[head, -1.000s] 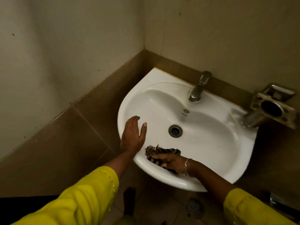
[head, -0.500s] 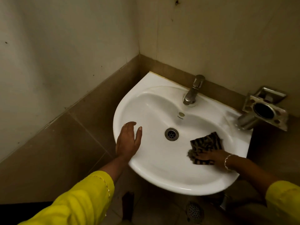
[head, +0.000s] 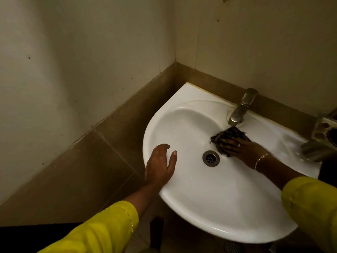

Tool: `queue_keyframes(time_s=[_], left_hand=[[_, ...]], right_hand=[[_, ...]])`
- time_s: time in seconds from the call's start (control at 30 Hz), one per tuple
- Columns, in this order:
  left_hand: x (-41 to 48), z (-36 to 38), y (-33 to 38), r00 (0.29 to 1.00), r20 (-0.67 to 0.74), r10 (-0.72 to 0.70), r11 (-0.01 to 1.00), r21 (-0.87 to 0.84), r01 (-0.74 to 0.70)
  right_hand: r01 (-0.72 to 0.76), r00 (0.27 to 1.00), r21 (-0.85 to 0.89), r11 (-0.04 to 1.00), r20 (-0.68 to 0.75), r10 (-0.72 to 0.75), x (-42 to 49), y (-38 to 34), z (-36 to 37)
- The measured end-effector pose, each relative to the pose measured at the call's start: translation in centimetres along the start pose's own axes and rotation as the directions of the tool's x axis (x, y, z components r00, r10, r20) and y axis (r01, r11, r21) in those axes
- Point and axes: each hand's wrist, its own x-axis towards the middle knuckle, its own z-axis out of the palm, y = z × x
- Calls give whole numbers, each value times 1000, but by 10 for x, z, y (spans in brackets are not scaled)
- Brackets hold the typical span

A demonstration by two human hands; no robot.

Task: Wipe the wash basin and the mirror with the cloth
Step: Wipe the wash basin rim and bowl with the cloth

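Observation:
A white corner wash basin [head: 215, 201] is fixed to the tiled wall. My right hand [head: 240, 149] presses a dark striped cloth [head: 225, 138] flat against the back slope of the bowl, just below the metal tap [head: 240, 110] and behind the drain [head: 211, 158]. My left hand [head: 160, 166] rests open on the basin's left rim, fingers spread, holding nothing. No mirror is in view.
A metal soap and tumbler holder [head: 324, 132] juts from the wall at the right edge. Brown wall tiles [head: 102, 161] run beside the basin on the left. A floor drain [head: 232, 247] lies below the bowl.
My right hand has swept the cloth from the bowl's front rim round its right side and up to the back under the tap. The left hand stays on the rim.

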Motion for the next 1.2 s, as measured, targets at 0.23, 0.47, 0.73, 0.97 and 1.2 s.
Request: queue_keyframes(time_s=[0.23,0.47,0.73,0.97,1.2], left_hand=[[0,0,1,1000,-1,6,1000,23,-6],[0,-2,0,1000,6,-5,1000,28,5],[-2,-3,1,1000,17,7,1000,23,-7],[-1,-3,2,1000,11,-14,1000,-9,14],[-2,-2,0,1000,12,-13,999,-44,13]], right_hand=[[14,956,18,1000,293,-18,49,-11,-10],[15,998,192,981,61,-27,-1,-17,-9],[-189,882,382,905,472,-16,-52,-53,2],[-320,798,793,518,521,-304,-46,-94,-52],[-323,870,942,94,335,-363,-7,-128,-85]])
